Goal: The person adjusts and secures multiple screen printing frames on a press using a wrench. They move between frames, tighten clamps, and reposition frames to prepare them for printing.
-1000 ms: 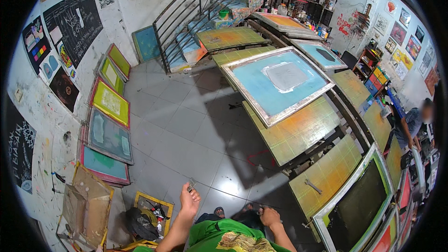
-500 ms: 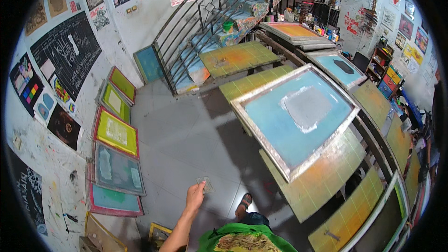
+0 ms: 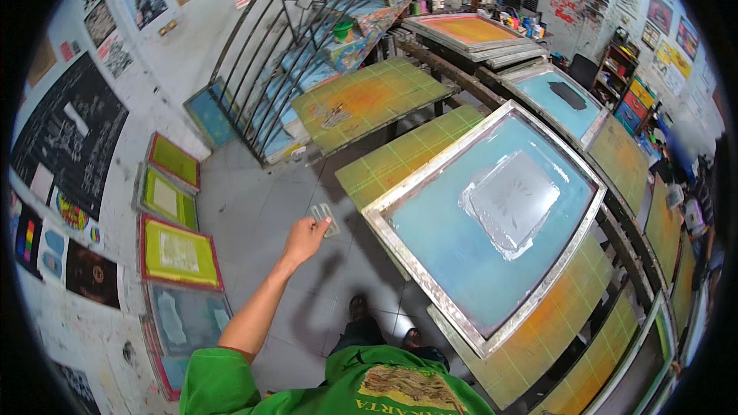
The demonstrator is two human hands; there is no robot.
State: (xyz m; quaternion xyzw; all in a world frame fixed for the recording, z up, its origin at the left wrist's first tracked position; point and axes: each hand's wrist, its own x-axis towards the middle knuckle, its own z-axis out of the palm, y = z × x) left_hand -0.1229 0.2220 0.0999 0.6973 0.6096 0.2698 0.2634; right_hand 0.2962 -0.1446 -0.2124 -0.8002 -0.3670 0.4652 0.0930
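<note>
My left hand [image 3: 306,238] is closed on a small flat, pale see-through piece [image 3: 326,220] with slots in it; its exact kind does not show. The hand hangs over the grey tiled floor, left of a large screen printing frame [image 3: 430,290] and apart from it. This frame has a worn whitish rim and blue mesh, with a grey rectangular patch [image 3: 513,198] edged by pale tape or film. It lies over yellow-green printing boards [image 3: 530,330] marked with grid lines. My right hand is out of view.
Several coloured screens [image 3: 175,250] lean along the left wall. A metal stair railing [image 3: 265,69] curves beyond a stained board [image 3: 369,104]. More screens [image 3: 469,34] are stacked at the back. Dark rails [image 3: 453,81] run between the boards on the right.
My left hand, still gripping the see-through piece, has risen and reached farther forward. The view has shifted, with the large screen now nearer and my green sleeve showing.
</note>
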